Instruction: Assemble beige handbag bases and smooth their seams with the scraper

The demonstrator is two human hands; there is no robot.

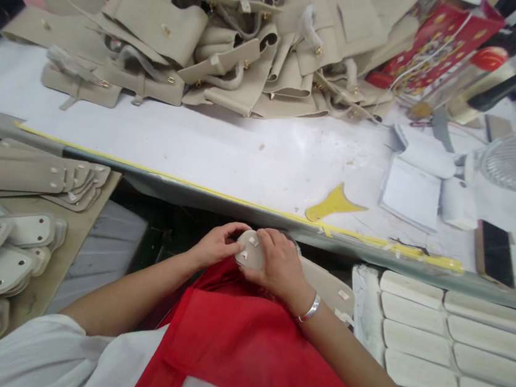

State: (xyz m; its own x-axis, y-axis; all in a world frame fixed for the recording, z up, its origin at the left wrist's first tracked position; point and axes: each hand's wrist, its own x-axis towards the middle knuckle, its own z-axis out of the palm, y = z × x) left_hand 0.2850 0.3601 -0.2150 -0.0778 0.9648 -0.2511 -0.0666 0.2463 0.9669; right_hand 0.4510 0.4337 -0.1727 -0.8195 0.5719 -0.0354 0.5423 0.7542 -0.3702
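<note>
Holding beige piece (254, 252) | left hand (215, 244), right hand (280, 265) | near table edge (238, 200)

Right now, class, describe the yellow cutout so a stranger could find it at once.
Find the white tabletop, then the yellow strip along its near edge. Next to that strip, left of the white notepad, lies the yellow cutout; unlike the long strip, it is short and flares into two points.

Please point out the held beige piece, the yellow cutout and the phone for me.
Beige piece (255, 256): head view, on its rounded end.
Yellow cutout (333, 205): head view, on its middle.
Phone (496, 253): head view, on its dark screen.
</note>
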